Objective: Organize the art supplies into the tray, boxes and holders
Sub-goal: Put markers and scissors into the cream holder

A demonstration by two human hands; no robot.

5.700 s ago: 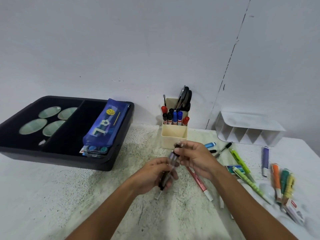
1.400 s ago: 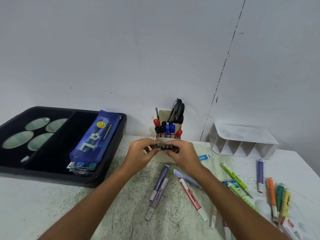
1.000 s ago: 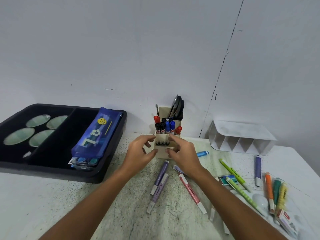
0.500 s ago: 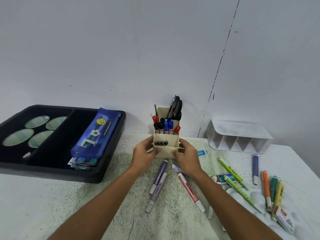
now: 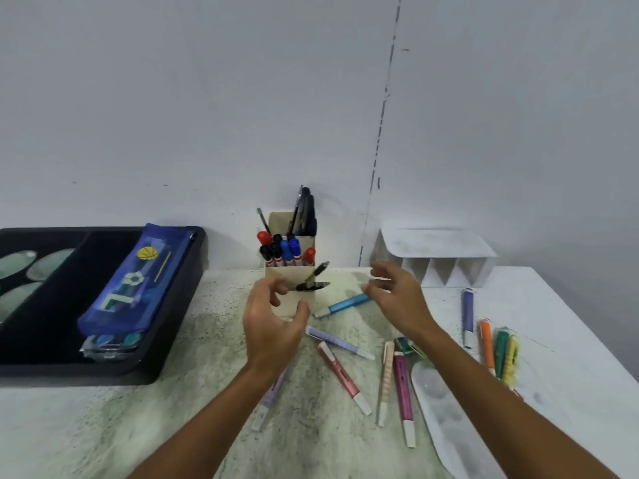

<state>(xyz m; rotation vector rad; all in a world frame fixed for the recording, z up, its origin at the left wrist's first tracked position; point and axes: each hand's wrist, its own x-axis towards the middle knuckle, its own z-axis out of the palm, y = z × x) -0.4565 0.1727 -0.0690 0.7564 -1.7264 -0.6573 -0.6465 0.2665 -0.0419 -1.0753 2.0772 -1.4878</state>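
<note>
Left hand [image 5: 273, 326] empty, fingers loosely spread, just in front of holder [image 5: 289, 288]. Right hand [image 5: 397, 299] empty too, fingers relaxed, hanging above blue pen [image 5: 345, 303].

Loose pens lie on table [image 5: 103, 426] between hands and to right. Pens look light, stiff, smooth, may roll. Best pinch one at middle of barrel.

Count: two black pens [image 5: 313, 281] lean out of holder front pocket. About six markers stand behind. One black tray [image 5: 173, 326] on left, one pencil case [image 5: 135, 281] in it.
</note>
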